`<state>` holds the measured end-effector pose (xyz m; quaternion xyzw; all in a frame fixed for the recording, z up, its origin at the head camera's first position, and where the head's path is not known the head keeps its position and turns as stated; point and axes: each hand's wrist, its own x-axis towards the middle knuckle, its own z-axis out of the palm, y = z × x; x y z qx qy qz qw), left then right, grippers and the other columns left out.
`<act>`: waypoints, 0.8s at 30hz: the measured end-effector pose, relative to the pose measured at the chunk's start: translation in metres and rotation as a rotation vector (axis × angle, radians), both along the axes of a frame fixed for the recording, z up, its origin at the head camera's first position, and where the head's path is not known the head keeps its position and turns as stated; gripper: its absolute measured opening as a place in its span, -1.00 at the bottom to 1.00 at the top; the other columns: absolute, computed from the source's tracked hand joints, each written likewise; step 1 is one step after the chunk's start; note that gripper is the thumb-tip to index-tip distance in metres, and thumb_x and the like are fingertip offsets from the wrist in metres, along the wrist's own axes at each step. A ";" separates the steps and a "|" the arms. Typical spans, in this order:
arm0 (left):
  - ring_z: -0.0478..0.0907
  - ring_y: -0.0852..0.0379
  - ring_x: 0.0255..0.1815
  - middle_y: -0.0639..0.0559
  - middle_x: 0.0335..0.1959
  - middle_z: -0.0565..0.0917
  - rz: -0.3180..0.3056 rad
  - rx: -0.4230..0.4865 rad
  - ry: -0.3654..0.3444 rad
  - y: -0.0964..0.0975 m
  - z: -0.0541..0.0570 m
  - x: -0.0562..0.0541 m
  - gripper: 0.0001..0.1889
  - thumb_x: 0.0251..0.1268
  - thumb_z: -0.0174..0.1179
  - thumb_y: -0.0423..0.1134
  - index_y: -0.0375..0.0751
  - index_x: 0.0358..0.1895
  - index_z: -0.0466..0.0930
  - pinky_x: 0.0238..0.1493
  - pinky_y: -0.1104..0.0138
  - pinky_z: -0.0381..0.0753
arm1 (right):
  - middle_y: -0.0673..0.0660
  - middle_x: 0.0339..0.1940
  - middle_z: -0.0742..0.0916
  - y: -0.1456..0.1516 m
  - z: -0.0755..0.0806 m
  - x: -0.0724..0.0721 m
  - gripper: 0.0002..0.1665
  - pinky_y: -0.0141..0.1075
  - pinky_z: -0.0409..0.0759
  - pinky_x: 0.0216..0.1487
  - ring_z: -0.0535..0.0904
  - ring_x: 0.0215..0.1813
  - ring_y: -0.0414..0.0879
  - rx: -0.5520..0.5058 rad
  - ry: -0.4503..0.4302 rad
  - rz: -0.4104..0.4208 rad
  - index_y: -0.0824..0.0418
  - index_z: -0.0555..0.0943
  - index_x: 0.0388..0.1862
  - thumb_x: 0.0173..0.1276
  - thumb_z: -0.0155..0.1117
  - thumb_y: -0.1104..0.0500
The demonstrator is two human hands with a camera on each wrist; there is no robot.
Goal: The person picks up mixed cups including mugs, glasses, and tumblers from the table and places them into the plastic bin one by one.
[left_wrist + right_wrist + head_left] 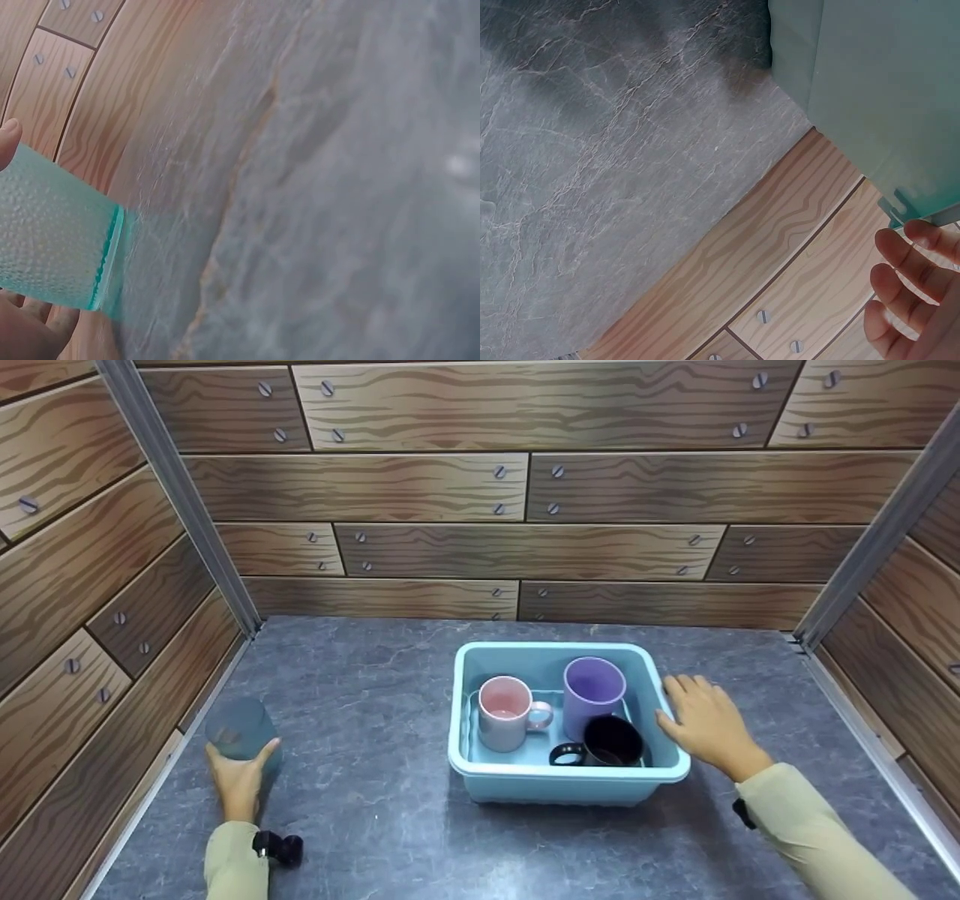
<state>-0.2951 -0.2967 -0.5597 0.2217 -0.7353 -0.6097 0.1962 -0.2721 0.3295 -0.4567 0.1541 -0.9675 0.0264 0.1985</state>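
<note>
On the left side of the table, my left hand [238, 787] holds a translucent teal tumbler [244, 727], thumb on one side and fingers on the other. The left wrist view shows the tumbler's pebbled wall [52, 225] and its base close to the tabletop; I cannot tell whether they touch. My right hand [709, 724] rests at the right rim of a light blue basin [555, 787], its fingers loosely bent in the right wrist view. Inside the basin stand a pink mug [504, 727], a purple cup [581, 709] and a black mug [611, 742].
The grey marbled tabletop [360, 712] is bounded by wood-patterned panels [431, 487] at the back and both sides. Metal strips [176, 487] run along the corners and side edges. The left panel stands close to the tumbler.
</note>
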 end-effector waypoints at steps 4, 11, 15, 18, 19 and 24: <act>-0.34 -0.21 0.54 -0.31 0.51 -0.35 -0.004 -0.010 -0.025 -0.001 0.002 0.000 0.21 0.04 0.37 -0.15 -0.28 0.47 -0.51 0.48 -0.04 -0.18 | 0.36 -0.14 0.62 0.000 0.000 -0.001 -0.44 0.10 0.44 -0.13 0.49 -0.09 0.25 0.004 -0.012 -0.006 0.42 0.46 0.02 0.22 0.12 -0.01; -0.35 -0.19 0.54 -0.29 0.51 -0.35 -0.037 -0.044 -0.009 0.003 0.013 0.001 0.19 0.05 0.36 -0.17 -0.28 0.47 -0.50 0.49 -0.02 -0.19 | 0.37 -0.14 0.62 0.000 0.001 0.000 -0.44 0.11 0.44 -0.14 0.48 -0.09 0.25 0.021 -0.038 -0.012 0.43 0.46 0.02 0.25 0.10 0.00; -0.39 -0.20 0.54 -0.30 0.51 -0.39 -0.073 -0.085 -0.019 0.008 0.021 -0.001 0.20 0.06 0.35 -0.13 -0.32 0.45 -0.52 0.48 -0.04 -0.21 | 0.38 -0.12 0.61 0.000 0.002 0.000 -0.43 0.12 0.44 -0.12 0.48 -0.08 0.26 0.024 -0.046 -0.011 0.44 0.45 0.04 0.26 0.09 -0.01; -0.33 -0.23 0.54 -0.33 0.51 -0.33 -0.085 -0.121 -0.012 0.013 0.028 -0.002 0.20 0.04 0.36 -0.12 -0.33 0.46 -0.49 0.47 -0.05 -0.16 | 0.38 -0.11 0.62 0.000 0.003 0.000 -0.43 0.13 0.44 -0.10 0.49 -0.06 0.26 0.022 -0.052 -0.009 0.44 0.44 0.04 0.27 0.08 -0.01; -0.29 -0.24 0.53 -0.34 0.51 -0.30 -0.086 -0.136 -0.008 0.014 0.030 -0.003 0.20 0.04 0.37 -0.13 -0.33 0.46 -0.47 0.47 -0.06 -0.14 | 0.38 -0.10 0.62 0.000 0.003 0.000 -0.43 0.13 0.44 -0.09 0.48 -0.06 0.27 0.020 -0.056 -0.010 0.44 0.44 0.05 0.27 0.08 -0.01; -0.28 -0.27 0.53 -0.35 0.50 -0.30 -0.114 -0.176 -0.047 0.024 0.043 -0.004 0.21 0.05 0.35 -0.05 -0.32 0.46 -0.50 0.46 -0.09 -0.12 | 0.38 -0.08 0.62 0.000 0.001 0.001 -0.43 0.14 0.43 -0.06 0.48 -0.04 0.27 0.016 -0.067 -0.014 0.44 0.44 0.06 0.28 0.07 -0.01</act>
